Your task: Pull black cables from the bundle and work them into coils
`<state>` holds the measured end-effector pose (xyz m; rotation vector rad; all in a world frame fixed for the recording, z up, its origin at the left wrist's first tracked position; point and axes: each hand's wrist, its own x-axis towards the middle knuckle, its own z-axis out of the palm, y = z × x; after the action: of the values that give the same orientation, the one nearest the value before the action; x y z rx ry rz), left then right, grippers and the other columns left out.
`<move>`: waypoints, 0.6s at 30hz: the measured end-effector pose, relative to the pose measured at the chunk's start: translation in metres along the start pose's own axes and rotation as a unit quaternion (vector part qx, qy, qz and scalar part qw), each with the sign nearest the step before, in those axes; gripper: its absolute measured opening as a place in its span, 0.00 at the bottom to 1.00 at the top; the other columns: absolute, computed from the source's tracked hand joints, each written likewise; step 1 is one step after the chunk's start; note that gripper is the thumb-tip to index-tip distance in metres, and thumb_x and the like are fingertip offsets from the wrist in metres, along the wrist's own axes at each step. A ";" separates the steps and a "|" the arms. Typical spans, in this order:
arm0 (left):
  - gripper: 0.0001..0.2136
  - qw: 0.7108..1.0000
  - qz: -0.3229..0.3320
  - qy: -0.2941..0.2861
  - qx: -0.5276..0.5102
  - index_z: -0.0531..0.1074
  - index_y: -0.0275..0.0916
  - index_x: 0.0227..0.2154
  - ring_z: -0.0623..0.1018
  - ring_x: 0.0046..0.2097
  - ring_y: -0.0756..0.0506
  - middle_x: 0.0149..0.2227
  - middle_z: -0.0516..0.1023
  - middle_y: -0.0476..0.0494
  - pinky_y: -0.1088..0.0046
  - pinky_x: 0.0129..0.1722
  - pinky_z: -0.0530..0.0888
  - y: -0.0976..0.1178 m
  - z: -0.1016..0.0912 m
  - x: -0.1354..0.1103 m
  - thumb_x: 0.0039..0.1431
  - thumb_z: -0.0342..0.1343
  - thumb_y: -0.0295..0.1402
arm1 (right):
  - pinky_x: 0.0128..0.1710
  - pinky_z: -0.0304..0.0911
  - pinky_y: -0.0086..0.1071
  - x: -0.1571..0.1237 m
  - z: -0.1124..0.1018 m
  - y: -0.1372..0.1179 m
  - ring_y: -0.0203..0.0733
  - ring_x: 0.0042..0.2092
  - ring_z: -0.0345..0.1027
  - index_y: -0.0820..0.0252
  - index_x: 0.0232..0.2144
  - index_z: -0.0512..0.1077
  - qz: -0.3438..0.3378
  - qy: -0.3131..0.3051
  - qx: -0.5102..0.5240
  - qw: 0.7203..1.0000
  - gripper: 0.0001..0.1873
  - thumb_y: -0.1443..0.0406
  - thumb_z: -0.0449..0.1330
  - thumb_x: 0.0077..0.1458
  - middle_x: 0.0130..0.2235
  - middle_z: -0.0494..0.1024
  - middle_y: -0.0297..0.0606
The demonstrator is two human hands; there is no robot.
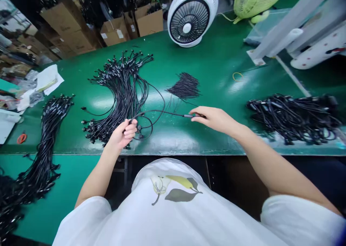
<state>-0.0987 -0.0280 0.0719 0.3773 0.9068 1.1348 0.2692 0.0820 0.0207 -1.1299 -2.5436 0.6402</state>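
A single black cable (166, 112) stretches between my two hands above the green table. My left hand (124, 133) is closed round it, and a loop of the cable hangs beside the fingers. On the right, my right hand (209, 117) pinches the cable's end by a thicker grey-black sleeve; the tip is partly hidden by the fingers. A large bundle of black cables (121, 89) with connectors at both ends lies just beyond my left hand. Past my right hand rests a small pile of short black twist ties (186, 85), or similar thin strips.
More cable bundles lie at the left (50, 130) and at the right, a coiled heap (292, 118). A white fan (190, 17) stands at the back, near a green fan (255, 3) and a grey metal stand (286, 26). Cardboard boxes (116, 31) are behind the table.
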 end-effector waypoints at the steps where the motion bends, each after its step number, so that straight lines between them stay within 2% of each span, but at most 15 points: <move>1: 0.11 0.998 0.026 0.011 -0.047 0.74 0.29 0.36 0.56 0.18 0.59 0.20 0.54 0.56 0.88 0.14 0.56 0.004 0.000 -0.001 0.66 0.50 0.32 | 0.40 0.64 0.34 -0.006 0.004 0.004 0.43 0.41 0.73 0.56 0.45 0.74 -0.003 0.016 0.005 1.000 0.18 0.54 0.51 0.63 0.42 0.79 0.38; 4: 0.13 0.989 0.076 0.032 -0.124 0.71 0.29 0.46 0.63 0.20 0.59 0.22 0.60 0.54 0.89 0.19 0.62 0.009 0.003 0.000 0.68 0.43 0.26 | 0.38 0.64 0.34 -0.020 0.010 0.003 0.43 0.40 0.73 0.57 0.44 0.75 -0.009 0.076 -0.023 0.997 0.20 0.57 0.46 0.65 0.40 0.79 0.40; 7: 0.16 0.990 0.076 0.053 -0.111 0.69 0.29 0.50 0.71 0.27 0.57 0.27 0.68 0.50 0.85 0.28 0.70 0.004 0.009 0.006 0.62 0.44 0.18 | 0.32 0.60 0.32 -0.026 0.011 -0.014 0.40 0.35 0.72 0.58 0.45 0.75 -0.042 0.079 -0.095 0.991 0.20 0.60 0.45 0.67 0.37 0.79 0.39; 9: 0.17 0.990 0.078 0.053 -0.106 0.70 0.28 0.50 0.70 0.26 0.58 0.27 0.67 0.51 0.84 0.28 0.70 0.000 0.013 0.011 0.60 0.46 0.16 | 0.29 0.56 0.31 -0.025 0.009 -0.027 0.38 0.32 0.71 0.59 0.43 0.75 -0.078 0.056 -0.141 0.985 0.19 0.61 0.45 0.67 0.34 0.78 0.38; 11: 0.15 0.988 0.085 0.048 -0.117 0.71 0.28 0.49 0.66 0.23 0.59 0.25 0.64 0.53 0.86 0.24 0.66 -0.002 0.015 0.016 0.61 0.47 0.18 | 0.28 0.53 0.30 -0.023 0.008 -0.040 0.36 0.30 0.69 0.59 0.41 0.75 -0.100 0.035 -0.172 0.979 0.18 0.62 0.45 0.67 0.31 0.77 0.37; 13: 0.12 0.988 0.091 0.054 -0.114 0.72 0.29 0.46 0.66 0.23 0.60 0.26 0.66 0.52 0.87 0.23 0.65 -0.004 0.015 0.020 0.63 0.47 0.20 | 0.28 0.51 0.30 -0.021 0.009 -0.052 0.36 0.29 0.68 0.60 0.38 0.75 -0.109 0.009 -0.183 0.977 0.17 0.63 0.46 0.66 0.30 0.77 0.37; 15: 0.09 0.989 0.106 0.072 -0.073 0.73 0.30 0.41 0.71 0.28 0.58 0.30 0.71 0.48 0.86 0.27 0.68 -0.008 0.015 0.024 0.64 0.48 0.23 | 0.28 0.50 0.30 -0.019 0.013 -0.066 0.36 0.29 0.67 0.61 0.36 0.74 -0.116 -0.036 -0.173 0.977 0.17 0.64 0.47 0.66 0.30 0.77 0.38; 18: 0.08 0.987 0.135 0.068 0.063 0.73 0.34 0.34 0.78 0.38 0.50 0.34 0.75 0.44 0.76 0.37 0.74 -0.023 0.019 0.028 0.62 0.55 0.34 | 0.29 0.49 0.30 -0.013 0.018 -0.089 0.36 0.29 0.67 0.61 0.32 0.73 -0.154 -0.137 -0.105 0.973 0.15 0.65 0.48 0.65 0.31 0.77 0.39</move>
<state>-0.0663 -0.0091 0.0555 0.5436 1.0733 1.3675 0.2141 0.0140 0.0486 -0.7168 -2.9984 0.4825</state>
